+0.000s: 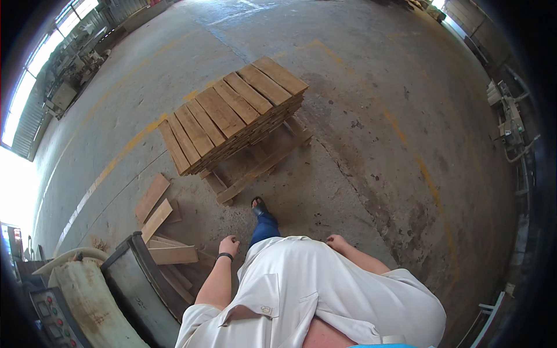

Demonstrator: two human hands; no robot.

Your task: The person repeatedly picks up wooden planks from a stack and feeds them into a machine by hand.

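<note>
My left hand [230,246], with a dark band at its wrist, hangs beside my left hip. Its fingers are curled in and nothing shows in them. At my other side hangs my right hand [335,240], partly covered by my pale shirt; its visible fingers look curled, with no object seen. Neither hand touches anything. In front of me a stack of wooden boards [223,110] lies in layers on a wooden pallet [264,165]. Nearest to my left hand are loose board offcuts [174,254] on the floor.
A machine with a worn pale cover [96,301] and a button panel [52,319] stands close on my left. Its dark-edged metal panel [139,284] is near my left arm. Yellow lines [429,180] mark the concrete floor. Equipment [510,119] lines the right wall.
</note>
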